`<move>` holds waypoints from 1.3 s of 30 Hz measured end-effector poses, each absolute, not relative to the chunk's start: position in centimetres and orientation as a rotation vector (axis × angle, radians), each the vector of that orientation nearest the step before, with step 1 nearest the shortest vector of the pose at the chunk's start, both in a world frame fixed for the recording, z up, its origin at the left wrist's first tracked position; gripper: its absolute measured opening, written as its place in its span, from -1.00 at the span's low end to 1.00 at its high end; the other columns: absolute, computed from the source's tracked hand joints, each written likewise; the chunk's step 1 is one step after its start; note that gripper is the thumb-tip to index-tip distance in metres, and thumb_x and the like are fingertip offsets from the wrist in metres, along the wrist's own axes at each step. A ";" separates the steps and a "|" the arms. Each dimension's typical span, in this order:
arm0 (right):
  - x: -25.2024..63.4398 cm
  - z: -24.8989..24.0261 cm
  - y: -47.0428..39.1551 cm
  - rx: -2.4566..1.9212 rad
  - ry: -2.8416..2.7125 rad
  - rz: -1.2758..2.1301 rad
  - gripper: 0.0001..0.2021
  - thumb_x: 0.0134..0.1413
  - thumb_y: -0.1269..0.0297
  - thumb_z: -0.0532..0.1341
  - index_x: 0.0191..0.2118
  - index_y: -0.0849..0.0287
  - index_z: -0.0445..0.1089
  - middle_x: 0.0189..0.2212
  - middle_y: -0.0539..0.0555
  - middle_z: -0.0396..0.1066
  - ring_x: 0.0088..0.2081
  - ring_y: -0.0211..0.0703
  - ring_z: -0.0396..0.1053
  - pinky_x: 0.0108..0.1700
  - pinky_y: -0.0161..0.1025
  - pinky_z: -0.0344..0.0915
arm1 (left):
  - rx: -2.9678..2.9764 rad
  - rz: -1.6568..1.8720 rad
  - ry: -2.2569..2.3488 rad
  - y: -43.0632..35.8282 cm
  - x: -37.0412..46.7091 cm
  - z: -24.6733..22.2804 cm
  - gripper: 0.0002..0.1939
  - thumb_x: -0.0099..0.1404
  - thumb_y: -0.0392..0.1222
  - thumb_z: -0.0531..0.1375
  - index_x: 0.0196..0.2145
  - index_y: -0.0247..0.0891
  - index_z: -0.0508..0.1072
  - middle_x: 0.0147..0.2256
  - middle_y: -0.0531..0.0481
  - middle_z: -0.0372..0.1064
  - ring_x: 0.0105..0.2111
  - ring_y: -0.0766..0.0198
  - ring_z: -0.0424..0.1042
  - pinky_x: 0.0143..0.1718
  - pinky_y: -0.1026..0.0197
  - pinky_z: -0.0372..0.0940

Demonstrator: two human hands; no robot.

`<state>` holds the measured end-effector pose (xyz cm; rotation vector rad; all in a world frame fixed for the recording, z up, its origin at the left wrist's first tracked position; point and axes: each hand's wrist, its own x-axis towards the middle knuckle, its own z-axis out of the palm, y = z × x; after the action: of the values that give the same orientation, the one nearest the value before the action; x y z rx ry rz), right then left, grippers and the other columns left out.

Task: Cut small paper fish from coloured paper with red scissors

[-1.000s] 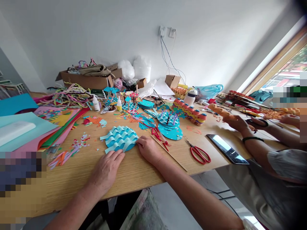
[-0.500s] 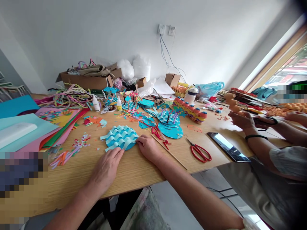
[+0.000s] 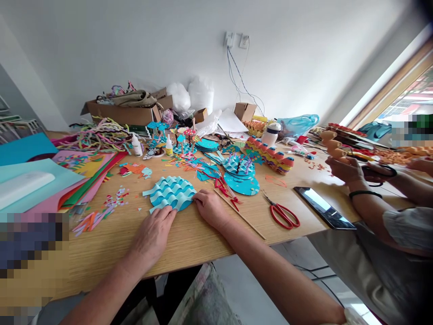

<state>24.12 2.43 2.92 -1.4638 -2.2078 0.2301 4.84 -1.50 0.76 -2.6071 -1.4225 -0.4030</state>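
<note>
A blue paper disc (image 3: pixel 188 205) lies on the table before me, with rows of pale blue wavy paper strips (image 3: pixel 172 190) arched across it. At the disc's near edge, the fingers of my left hand (image 3: pixel 156 230) are together, closed on the nearest paper strip; their tips hide part of it. My right hand (image 3: pixel 211 208) is closed in a pinch at the disc's right edge, on the end of that same strip. A thin wooden stick (image 3: pixel 241 215) and red-handled scissors (image 3: pixel 283 215) lie to the right of my right hand.
Paper scraps (image 3: pixel 113 203) and coloured sheets (image 3: pixel 91 180) lie on the left. Glue bottles (image 3: pixel 136 145) stand behind the disc, near finished blue paper pieces (image 3: pixel 241 184). A tablet (image 3: pixel 323 207) lies at right, beside a co-worker's hand (image 3: pixel 347 174) holding an orange egg-carton strip (image 3: pixel 331 143).
The view has shifted very slightly. Both my hands stay at the disc's edge with almost no visible movement.
</note>
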 end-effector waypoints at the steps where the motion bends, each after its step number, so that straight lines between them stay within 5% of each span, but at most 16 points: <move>1: 24.1 2.9 2.5 -1.470 -2.207 0.226 -0.76 0.09 0.52 0.06 -0.26 0.20 0.47 -0.30 0.08 0.45 -0.26 -0.23 0.38 -0.21 -0.42 0.20 | -2.606 -0.414 -1.423 -1.5 4.8 0.7 -0.54 0.19 -0.51 -0.11 -0.02 -0.38 0.36 -0.12 -0.20 0.32 -0.13 0.11 0.29 -0.07 0.03 0.24; 12: 28.1 6.4 -0.4 -1.874 -2.047 0.051 -0.87 0.05 0.45 0.08 -0.39 0.21 0.37 -0.36 0.11 0.42 -0.35 -0.15 0.35 -0.41 -0.32 0.08 | -2.627 -0.598 -1.430 -2.0 4.2 0.5 -0.49 0.14 -0.55 -0.14 -0.05 -0.32 0.38 -0.11 -0.15 0.34 -0.14 0.18 0.34 -0.09 0.13 0.29; 20: 31.9 5.6 -4.1 -2.411 -2.010 -0.031 -0.86 0.13 0.34 0.02 -0.30 0.19 0.31 -0.30 0.11 0.39 -0.29 -0.12 0.37 -0.43 -0.29 0.01 | -2.723 -0.630 -1.354 -1.2 4.5 0.6 -0.49 0.12 -0.55 -0.14 -0.06 -0.35 0.37 -0.10 -0.15 0.35 -0.12 0.19 0.34 -0.04 0.12 0.28; 27: 32.5 4.1 -3.9 -2.374 -2.002 -0.094 -0.83 0.16 0.40 -0.02 -0.37 0.22 0.29 -0.34 0.15 0.37 -0.26 -0.09 0.33 -0.34 -0.28 0.07 | -2.711 -0.602 -1.384 -1.0 4.4 -0.1 -0.48 0.11 -0.54 -0.14 -0.06 -0.33 0.38 -0.09 -0.13 0.36 -0.11 0.20 0.35 -0.02 0.13 0.28; 33: 32.6 5.0 -6.3 -1.981 -1.857 -0.126 -0.81 0.17 0.31 -0.04 -0.40 0.17 0.25 -0.53 0.05 0.34 -0.47 -0.16 0.31 -0.45 -0.31 0.10 | -2.671 -0.586 -1.375 -1.1 4.4 -0.3 -0.48 0.12 -0.54 -0.14 -0.05 -0.33 0.38 -0.07 -0.13 0.36 -0.10 0.20 0.34 -0.03 0.13 0.28; 39: 28.8 6.5 -8.1 -1.519 -2.078 0.083 -0.69 0.17 0.43 -0.08 -0.07 0.13 0.31 -0.34 0.09 0.39 -0.35 -0.23 0.37 -0.34 -0.37 0.22 | -2.637 -0.628 -1.372 -1.3 4.6 -0.4 -0.49 0.16 -0.53 -0.15 -0.04 -0.32 0.37 -0.07 -0.13 0.35 -0.09 0.19 0.33 -0.02 0.10 0.26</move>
<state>28.77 -8.10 6.47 -1.5191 -2.0782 0.0834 4.57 -1.27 -0.41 -2.6374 -1.3722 -0.6282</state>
